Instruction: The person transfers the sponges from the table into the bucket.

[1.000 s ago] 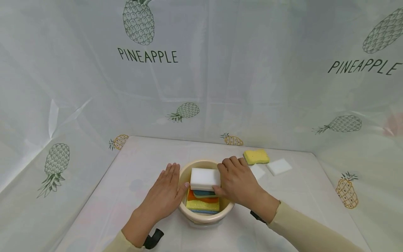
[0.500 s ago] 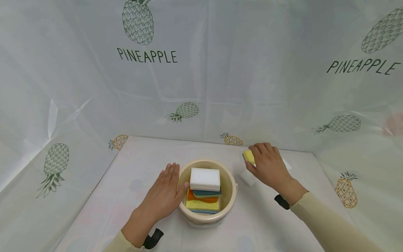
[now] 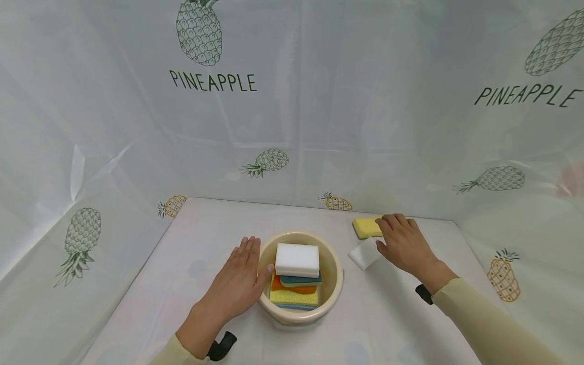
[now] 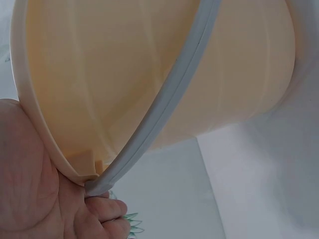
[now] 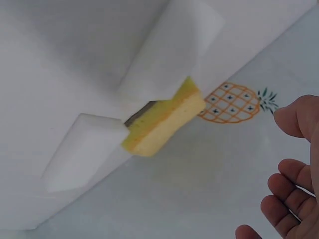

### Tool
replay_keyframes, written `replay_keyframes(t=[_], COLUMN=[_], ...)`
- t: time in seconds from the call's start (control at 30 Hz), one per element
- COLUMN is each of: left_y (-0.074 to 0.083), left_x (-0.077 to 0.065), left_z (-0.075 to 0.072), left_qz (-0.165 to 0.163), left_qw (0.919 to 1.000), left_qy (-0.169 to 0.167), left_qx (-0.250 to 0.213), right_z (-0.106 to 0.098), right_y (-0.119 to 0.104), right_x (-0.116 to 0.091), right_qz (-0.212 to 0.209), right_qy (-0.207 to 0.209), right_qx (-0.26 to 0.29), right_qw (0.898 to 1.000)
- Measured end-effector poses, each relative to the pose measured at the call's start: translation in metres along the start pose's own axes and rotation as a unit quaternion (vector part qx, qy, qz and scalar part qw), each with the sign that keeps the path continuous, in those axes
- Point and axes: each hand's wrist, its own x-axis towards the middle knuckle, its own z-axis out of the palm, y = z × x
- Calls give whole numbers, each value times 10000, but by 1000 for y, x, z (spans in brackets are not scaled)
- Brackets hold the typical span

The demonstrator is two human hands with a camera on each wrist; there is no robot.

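My left hand (image 3: 240, 281) lies with straight fingers against the left side of a cream bucket (image 3: 335, 294). In the left wrist view, the palm meets the bucket's rim beside its grey handle (image 4: 159, 104). Inside are stacked sponges, with a thick white sponge (image 3: 297, 259) on top of a blue-green one (image 3: 298, 280). Orange and yellow ones show below. My right hand (image 3: 403, 246) hovers with loosely bent fingers, holding nothing, near a yellow sponge (image 3: 366, 228) and a white sponge (image 3: 364, 253). Another white sponge (image 5: 174, 50) shows in the right wrist view, hidden behind the hand in the head view.
A pale sheet covers the table (image 3: 219, 228). Behind it and at both sides stands a white curtain (image 3: 292, 101) printed with pineapples. The yellow and white sponges lie near the table's back right edge. A black strap (image 3: 222, 345) is on my left wrist.
My right hand has left the white sponge on the bucket's stack and moved right to the loose sponges. It has since shifted slightly right, off the yellow one. The left hand stays put.
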Motion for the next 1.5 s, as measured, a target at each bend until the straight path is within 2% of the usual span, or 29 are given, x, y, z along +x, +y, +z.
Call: replay_keyframes(t=[0.33, 0.63, 0.93, 1.2, 1.5], left_y=[0, 1, 2, 2, 0], left_x=[1, 3, 2, 3, 1], left_z=[-1, -2, -1, 1, 2], left_qz=[-31, -82, -75, -72, -9], left_qw=[9999, 9998, 9998, 9998, 9999], left_qy=[46, 56, 36, 29, 44], left_qx=[-100, -176, -195, -173, -100], right_z=[17, 27, 36, 52, 75], right_y=[15, 34, 58, 69, 70], right_x=[-2, 5, 13, 17, 25], right_qz=[-150, -238, -136, 124, 84], right_qy=[-355, -250, -664, -1231, -1369], right_qx=[-270, -444, -630, -570, -497], right_qw=[9989, 9984, 9957, 9907, 9893])
